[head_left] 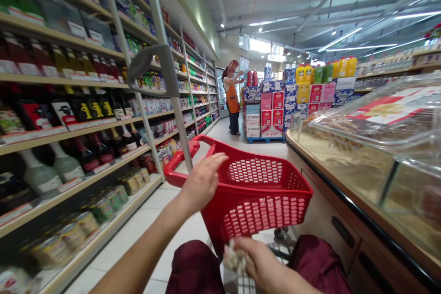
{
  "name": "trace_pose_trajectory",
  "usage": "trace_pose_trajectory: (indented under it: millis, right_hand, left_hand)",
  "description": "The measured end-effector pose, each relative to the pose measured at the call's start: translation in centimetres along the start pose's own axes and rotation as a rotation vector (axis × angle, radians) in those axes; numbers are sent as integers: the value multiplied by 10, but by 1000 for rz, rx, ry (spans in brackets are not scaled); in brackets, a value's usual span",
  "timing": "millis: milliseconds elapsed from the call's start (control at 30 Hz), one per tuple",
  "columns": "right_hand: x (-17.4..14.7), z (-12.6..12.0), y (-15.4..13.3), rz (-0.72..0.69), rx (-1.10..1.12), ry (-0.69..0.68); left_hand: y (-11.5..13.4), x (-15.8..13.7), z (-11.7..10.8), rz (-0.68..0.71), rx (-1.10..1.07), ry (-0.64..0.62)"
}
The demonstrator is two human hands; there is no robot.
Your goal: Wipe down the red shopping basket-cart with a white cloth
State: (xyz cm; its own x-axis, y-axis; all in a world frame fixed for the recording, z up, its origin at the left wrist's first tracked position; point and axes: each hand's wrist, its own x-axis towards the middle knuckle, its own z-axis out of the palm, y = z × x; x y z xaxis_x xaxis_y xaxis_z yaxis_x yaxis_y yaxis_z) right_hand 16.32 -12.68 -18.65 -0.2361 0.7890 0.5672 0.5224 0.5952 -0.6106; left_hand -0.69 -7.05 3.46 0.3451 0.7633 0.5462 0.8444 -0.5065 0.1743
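Observation:
A red plastic shopping cart basket with perforated sides stands right in front of my knees. My left hand lies over its near left rim, fingers stretched out and holding nothing; whether the palm presses on the rim, I cannot tell. Low against the basket's near side, my right hand is closed around a crumpled whitish cloth, blurred by motion. A grey handle on a metal pole rises at the basket's left corner. Wheels and a wire lower rack show partly below the basket.
Shelves of bottles and cans line the left side. A glass-edged display counter with clear food packs runs close on the right. Ahead, a person in an orange apron stands beside stacked drink boxes on a blue pallet.

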Motion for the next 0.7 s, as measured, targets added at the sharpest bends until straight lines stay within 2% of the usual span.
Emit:
trace_pose_trajectory:
  millis: [67, 100, 167, 233, 333, 433, 567, 633, 700]
  right_hand:
    - [80, -4, -10, -134, 11, 5]
    - [111, -1, -13, -268, -25, 63]
    - [147, 12, -17, -489, -109, 193]
    - [149, 32, -12, -573, -196, 227]
    - [123, 50, 2, -587, -273, 134]
    - [117, 39, 7, -579, -286, 120]
    - [147, 15, 4, -562, -320, 209]
    - [149, 17, 14, -551, -375, 194]
    - [136, 24, 30, -551, -415, 134]
  left_hand:
    - [-34, 10, 14, 53, 171, -29]
    - [-49, 10, 22, 114, 216, -63]
    - [-70, 1, 35, 197, 246, -54]
    - [-80, -12, 43, 192, 260, 31]
    - [-80, -20, 49, 162, 288, 86]
    - [-74, -7, 53, 173, 319, -1]
    - [-65, 16, 60, 103, 424, -180]
    - [-63, 20, 61, 73, 462, -225]
    - [-62, 18, 62, 41, 487, -215]
